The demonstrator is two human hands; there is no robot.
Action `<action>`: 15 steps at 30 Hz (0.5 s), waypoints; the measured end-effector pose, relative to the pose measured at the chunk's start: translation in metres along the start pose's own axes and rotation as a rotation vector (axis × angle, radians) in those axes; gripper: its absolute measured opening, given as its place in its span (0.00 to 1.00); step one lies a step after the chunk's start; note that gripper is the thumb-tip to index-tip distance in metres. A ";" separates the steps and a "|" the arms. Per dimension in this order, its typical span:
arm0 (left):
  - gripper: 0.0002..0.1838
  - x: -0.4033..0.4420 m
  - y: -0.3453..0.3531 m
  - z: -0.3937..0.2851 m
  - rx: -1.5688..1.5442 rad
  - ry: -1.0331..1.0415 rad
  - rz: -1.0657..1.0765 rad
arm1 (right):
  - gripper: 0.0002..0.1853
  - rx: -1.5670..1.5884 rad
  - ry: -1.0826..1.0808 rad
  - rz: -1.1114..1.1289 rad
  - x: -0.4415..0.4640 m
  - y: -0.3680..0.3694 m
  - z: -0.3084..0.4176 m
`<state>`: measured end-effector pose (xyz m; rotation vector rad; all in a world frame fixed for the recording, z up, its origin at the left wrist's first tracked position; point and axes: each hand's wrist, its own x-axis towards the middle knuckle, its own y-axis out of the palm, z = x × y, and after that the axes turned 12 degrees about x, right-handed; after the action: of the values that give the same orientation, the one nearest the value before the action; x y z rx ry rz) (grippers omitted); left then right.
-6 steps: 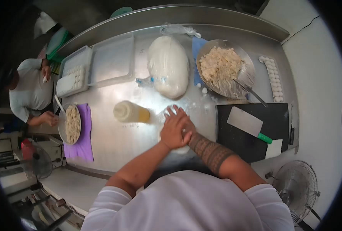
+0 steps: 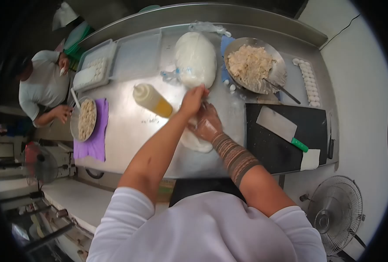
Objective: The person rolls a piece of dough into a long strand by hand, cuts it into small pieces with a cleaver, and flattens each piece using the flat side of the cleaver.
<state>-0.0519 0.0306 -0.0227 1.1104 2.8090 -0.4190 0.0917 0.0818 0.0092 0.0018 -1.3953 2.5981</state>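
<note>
A pale, flattened piece of dough [image 2: 197, 144] lies on the metal table in front of me. My right hand [image 2: 208, 123], shiny on its back, rests over its far edge with fingers stretched away from me. My left hand [image 2: 194, 100] is just beyond and above the right one, seen edge-on. Its fingertips come close to the near end of a large plastic-wrapped mass of dough [image 2: 195, 59]; whether they grip anything is hidden. Left of my hands, a squeeze bottle of yellow liquid [image 2: 152, 100] appears tilted in this view.
To the right, a cleaver [image 2: 276, 124] lies on a black board [image 2: 255, 150]. Behind it are a bowl of filling [image 2: 250, 63] and a row of small dough balls [image 2: 308, 83]. At left, a co-worker [image 2: 45, 87] stands by another bowl [image 2: 84, 120] on a purple cloth [image 2: 98, 142].
My hands, stacked together before, are now separating: the left has moved up and away toward the wrapped dough. More of the flattened dough shows. The camera view has shifted.
</note>
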 end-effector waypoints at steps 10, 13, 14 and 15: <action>0.48 -0.151 0.029 -0.033 1.331 0.015 0.063 | 0.44 1.505 0.468 -0.422 -0.109 0.007 -0.071; 0.43 -0.200 0.026 -0.074 1.317 -0.170 0.382 | 0.47 1.535 0.499 -0.217 -0.126 -0.002 -0.068; 0.40 -0.209 0.023 -0.067 1.260 -0.140 0.356 | 0.47 1.529 0.497 -0.141 -0.130 -0.005 -0.067; 0.36 -0.215 0.019 -0.053 1.205 -0.109 0.325 | 0.47 1.531 0.506 -0.100 -0.130 -0.007 -0.066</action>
<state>0.1186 -0.0824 0.0635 1.5238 2.0495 -2.1553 0.2269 0.1187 -0.0337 -0.3082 0.8252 2.5677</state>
